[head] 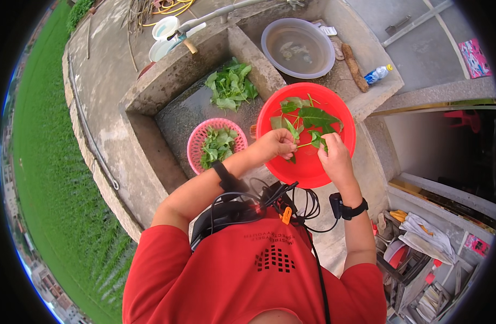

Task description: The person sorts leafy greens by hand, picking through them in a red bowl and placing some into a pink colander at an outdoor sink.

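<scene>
Over a red plastic basin (308, 170), my left hand (281, 145) pinches the stem of a leafy green sprig (293, 129). My right hand (333, 152) grips the other part of that sprig, its fingers closed around green leaves. More loose leaves (316, 116) lie in the basin beyond my hands. To the left, a pink perforated basket (194, 141) holds a heap of leaves (219, 146) and stands in a concrete sink (171, 117). Farther back in the same sink, a larger pile of leafy greens (234, 86) rests on the wet bottom.
A translucent tub of water (272, 40) stands in the right sink bay, beside a loofah-like brown piece (354, 67) and a plastic bottle (377, 75). A tap (179, 35) juts over the left bay's wall. Black cables (308, 202) hang at my waist.
</scene>
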A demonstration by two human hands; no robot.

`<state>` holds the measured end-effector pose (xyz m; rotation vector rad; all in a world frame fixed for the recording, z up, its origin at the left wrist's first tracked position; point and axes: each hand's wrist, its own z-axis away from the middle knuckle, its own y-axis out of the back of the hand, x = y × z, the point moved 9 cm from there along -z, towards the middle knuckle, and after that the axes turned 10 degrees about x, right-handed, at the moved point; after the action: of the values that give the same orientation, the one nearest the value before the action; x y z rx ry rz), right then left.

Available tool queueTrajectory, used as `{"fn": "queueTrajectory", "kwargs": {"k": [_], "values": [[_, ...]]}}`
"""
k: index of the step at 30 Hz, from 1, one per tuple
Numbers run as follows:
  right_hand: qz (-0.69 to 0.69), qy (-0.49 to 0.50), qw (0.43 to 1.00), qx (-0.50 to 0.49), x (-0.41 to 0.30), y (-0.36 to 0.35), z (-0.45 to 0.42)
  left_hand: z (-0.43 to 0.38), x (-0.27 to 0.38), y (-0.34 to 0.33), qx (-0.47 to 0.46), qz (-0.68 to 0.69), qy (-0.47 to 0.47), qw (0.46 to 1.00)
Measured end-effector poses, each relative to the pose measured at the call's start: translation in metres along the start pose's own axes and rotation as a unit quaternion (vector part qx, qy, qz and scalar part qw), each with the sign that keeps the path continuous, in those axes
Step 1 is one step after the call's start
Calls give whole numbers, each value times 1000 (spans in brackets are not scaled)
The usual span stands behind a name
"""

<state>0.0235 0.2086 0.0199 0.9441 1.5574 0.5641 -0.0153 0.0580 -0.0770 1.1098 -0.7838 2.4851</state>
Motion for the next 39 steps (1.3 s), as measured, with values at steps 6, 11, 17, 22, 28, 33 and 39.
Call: {"fn": "queueTrajectory", "kwargs": {"k": [6,11,17,22,28,33,39], "values": [[-14,-151,988,15,49,-15,9,0,-9,-2,-13,61,29,998],[-98,-171,972,130,63,4,3,1,-17,5,17,-22,36,999],[-244,-216,939,-108,30,-59,26,9,-17,-18,13,-124,39,991],[-240,-139,941,-192,-2,-64,32,7,-14,-2,67,-158,18,985],[-18,74,979,-189,-36,-55,37,12,-11,-8,55,-317,15,947],[-130,-81,983,-104,-6,-58,28,9,-1,-12,62,-205,15,977],[-393,-483,779,-71,30,-78,47,-2,1,-14,66,-112,28,991]]}}
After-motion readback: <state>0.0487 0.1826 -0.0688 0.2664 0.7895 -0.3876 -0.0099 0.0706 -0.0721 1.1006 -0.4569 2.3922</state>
